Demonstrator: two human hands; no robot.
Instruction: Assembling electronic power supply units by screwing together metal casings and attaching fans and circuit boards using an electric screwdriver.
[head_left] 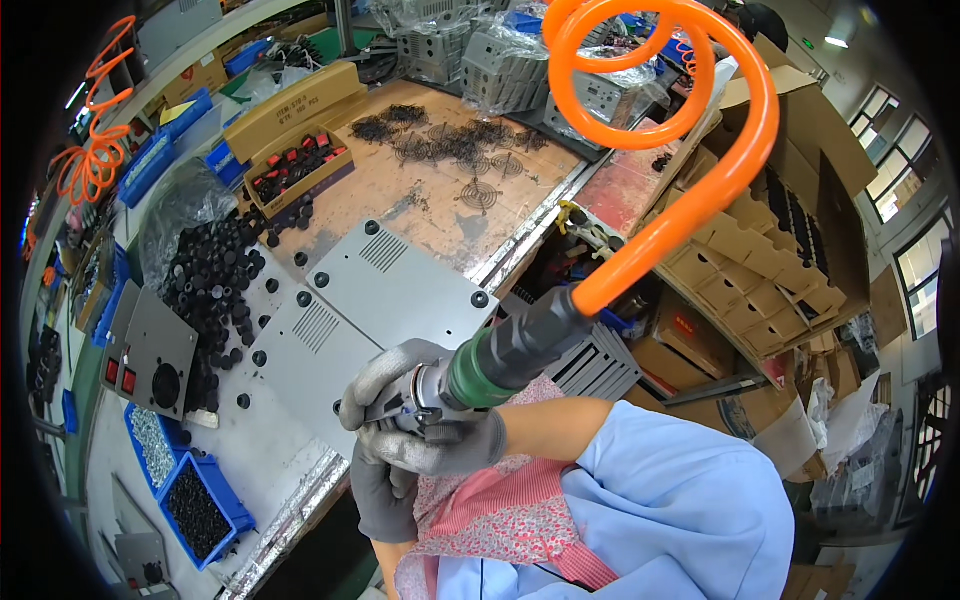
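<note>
My right hand [455, 448], in a grey work glove, is wrapped around a pneumatic screwdriver [484, 368] with a green ring and a dark rear end. A thick orange air hose [690, 215] loops up from it. Close beneath, my left hand [385, 498], also gloved, is curled against the right one; its fingertips are partly hidden, and what they hold cannot be made out. Beyond the hands, two grey sheet-metal panels [400, 283] with vent slots lie flat on the bench. Round black rubber feet [479, 299] sit at their corners. The tool's tip is hidden by the gloves.
Loose black feet [215, 285] are heaped at the left. Blue bins [228, 497] hold screws near the bench edge. A grey panel with red switches [150, 350] leans there. Behind stand a carton of red-and-black parts [347, 168] and wire fan guards [478, 193]. Cartons [760, 280] are stacked right.
</note>
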